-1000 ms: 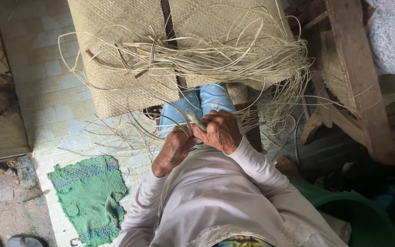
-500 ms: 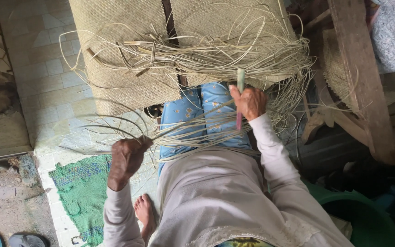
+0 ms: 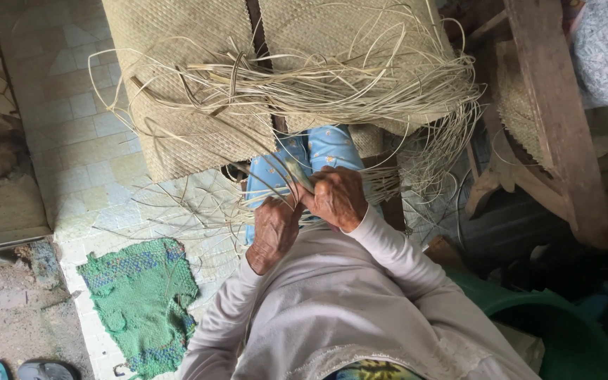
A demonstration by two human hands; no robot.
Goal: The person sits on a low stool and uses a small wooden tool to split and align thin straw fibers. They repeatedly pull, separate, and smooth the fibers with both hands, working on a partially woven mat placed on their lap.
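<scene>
The fingers of the right hand are curled narrow and pinch a pale green reed strip that rises between both hands; the left hand, just beside and touching the right, is closed too, its fingertips pressed to the same strip lower down. Both hands sit over the lap, above the blue patterned trousers, with the white long sleeves running back toward the camera.

In this one head view, the strip looks thin, light and springy, likely to bend easily yet split or crease if folded hard, so a pinch near the working end, as here, seems the sound place to hold it. Loose dried reed strands lie in a tangled sheaf across the woven mat, which spreads from the knees upward in the frame; a second woven panel lies beside it, with a dark gap between them. Stray strands trail onto the tiled floor.

No packages, labels or signs show. A green knitted cloth lies on the floor to the left, a green plastic tub sits at lower right, and a wooden beam slants down the right side. Sandals peek in at the bottom left corner.
</scene>
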